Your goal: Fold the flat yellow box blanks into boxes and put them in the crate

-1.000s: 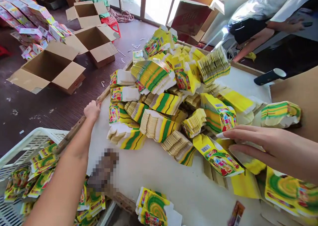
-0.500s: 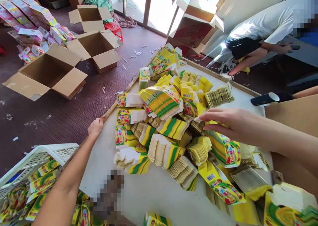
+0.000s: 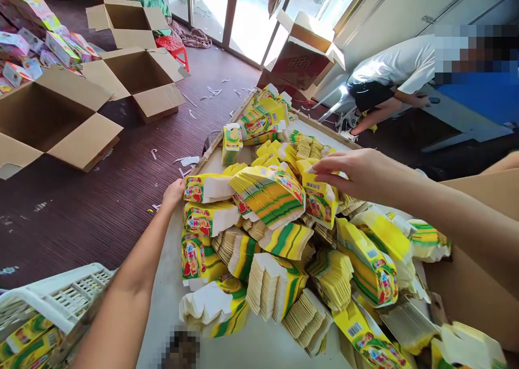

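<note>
Many bundles of flat yellow and green printed cartons point(image 3: 270, 196) lie heaped on a white table point(image 3: 160, 309). At the table's left edge, my left hand point(image 3: 174, 192) is curled beside a bundle with a white end point(image 3: 211, 188); its fingers are mostly hidden. Over the right part of the heap hovers my right hand point(image 3: 344, 171), its thumb and fingers apart and nothing between them. Just below its fingertips stands a yellow carton stack with a barcode point(image 3: 318, 196). One boxy carton point(image 3: 232, 142) stands upright near the far left edge.
Open cardboard boxes point(image 3: 138, 74) sit on the dark floor at left, near colourful small packages point(image 3: 40, 39). A white basket point(image 3: 60, 290) of cartons is at lower left. A bent-over person point(image 3: 399, 66) is at the right, and a brown cardboard box point(image 3: 478, 217) is under my right arm.
The view has shifted, and the heap appears lower and nearer. My left hand has moved farther up along the table edge, and my right hand has moved toward the heap's far side.
</note>
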Tool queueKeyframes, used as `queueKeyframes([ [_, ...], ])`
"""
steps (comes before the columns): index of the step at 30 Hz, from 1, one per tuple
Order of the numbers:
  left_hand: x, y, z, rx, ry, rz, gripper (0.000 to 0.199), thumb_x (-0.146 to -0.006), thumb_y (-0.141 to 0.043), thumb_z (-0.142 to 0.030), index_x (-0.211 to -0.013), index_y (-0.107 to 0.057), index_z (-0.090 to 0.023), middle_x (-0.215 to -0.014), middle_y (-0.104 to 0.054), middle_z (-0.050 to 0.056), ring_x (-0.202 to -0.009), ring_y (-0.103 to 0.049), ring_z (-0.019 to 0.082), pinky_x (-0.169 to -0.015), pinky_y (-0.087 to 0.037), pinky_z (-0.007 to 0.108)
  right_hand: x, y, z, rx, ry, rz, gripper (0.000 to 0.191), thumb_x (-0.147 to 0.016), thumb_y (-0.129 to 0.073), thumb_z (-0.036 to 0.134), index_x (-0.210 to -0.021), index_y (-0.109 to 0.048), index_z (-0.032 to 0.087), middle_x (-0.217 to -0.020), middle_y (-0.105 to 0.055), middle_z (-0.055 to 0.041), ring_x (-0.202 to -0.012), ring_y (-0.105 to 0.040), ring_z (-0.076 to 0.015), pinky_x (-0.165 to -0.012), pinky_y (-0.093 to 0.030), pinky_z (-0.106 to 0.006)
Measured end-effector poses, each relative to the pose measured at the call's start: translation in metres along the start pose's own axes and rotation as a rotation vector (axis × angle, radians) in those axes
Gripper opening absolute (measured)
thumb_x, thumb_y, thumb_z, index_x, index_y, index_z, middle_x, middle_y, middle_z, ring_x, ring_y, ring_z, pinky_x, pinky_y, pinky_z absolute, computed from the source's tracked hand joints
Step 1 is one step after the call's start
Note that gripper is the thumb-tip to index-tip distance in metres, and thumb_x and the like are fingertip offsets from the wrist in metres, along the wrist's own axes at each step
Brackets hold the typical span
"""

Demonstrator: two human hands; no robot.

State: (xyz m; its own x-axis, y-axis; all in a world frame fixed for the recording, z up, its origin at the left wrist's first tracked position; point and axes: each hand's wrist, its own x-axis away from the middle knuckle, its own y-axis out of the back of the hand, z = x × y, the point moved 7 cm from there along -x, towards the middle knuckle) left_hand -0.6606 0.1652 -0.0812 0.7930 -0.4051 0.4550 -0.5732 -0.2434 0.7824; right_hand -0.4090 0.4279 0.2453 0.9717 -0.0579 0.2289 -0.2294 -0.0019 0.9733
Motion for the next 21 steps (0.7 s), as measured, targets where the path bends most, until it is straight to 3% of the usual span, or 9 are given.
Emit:
queueKeyframes([
  [4,-0.007,0.000,-0.007,-0.013,-0.012,0.006,0.049,-0.097,-0.028,-0.048,-0.103,-0.069,-0.022,-0.116,-0.072,0.013,-0.106,-0.065,0.027,-0.075,-0.042,0.028,-0.056,0.000,-0.016,0.065,-0.079,-0.030,0.022,-0.089,-0.054,0.028,-0.091,-0.074,0.020,-0.091,-0.076,-0.0097,-0.082,-0.070,-0.0263,-0.074,-0.051,-0.037],
  [8,-0.002,0.003,-0.007,-0.022,0.030,-0.016,0.054,-0.096,-0.026,-0.054,-0.101,-0.068,-0.021,-0.107,-0.073,0.016,-0.100,-0.067,0.030,-0.068,-0.039,0.029,-0.121,-0.015,-0.028,0.114,-0.150,0.017,0.023,-0.089,-0.058,0.027,-0.100,-0.073,0.015,-0.097,-0.076,-0.0122,-0.090,-0.069,-0.0265,-0.079,-0.049,-0.035],
  [15,0.000,0.004,-0.010,-0.005,0.018,-0.013,0.051,-0.096,-0.028,-0.054,-0.099,-0.066,-0.022,-0.102,-0.074,0.014,-0.095,-0.067,0.030,-0.063,-0.035,0.029,-0.228,-0.079,-0.035,-0.034,-0.300,0.158,0.056,-0.089,-0.062,0.039,-0.136,-0.052,0.011,-0.119,-0.070,-0.0150,-0.113,-0.062,-0.0292,-0.090,-0.048,-0.035],
  [21,0.001,0.000,-0.007,0.009,-0.009,0.022,0.044,-0.097,-0.028,-0.046,-0.105,-0.065,-0.023,-0.102,-0.074,0.013,-0.093,-0.068,0.029,-0.063,-0.035,0.028,-0.285,-0.132,-0.035,-0.224,-0.488,0.189,0.092,-0.083,-0.060,0.063,-0.149,-0.032,0.005,-0.137,-0.056,-0.0250,-0.125,-0.055,-0.0359,-0.099,-0.046,-0.039],
])
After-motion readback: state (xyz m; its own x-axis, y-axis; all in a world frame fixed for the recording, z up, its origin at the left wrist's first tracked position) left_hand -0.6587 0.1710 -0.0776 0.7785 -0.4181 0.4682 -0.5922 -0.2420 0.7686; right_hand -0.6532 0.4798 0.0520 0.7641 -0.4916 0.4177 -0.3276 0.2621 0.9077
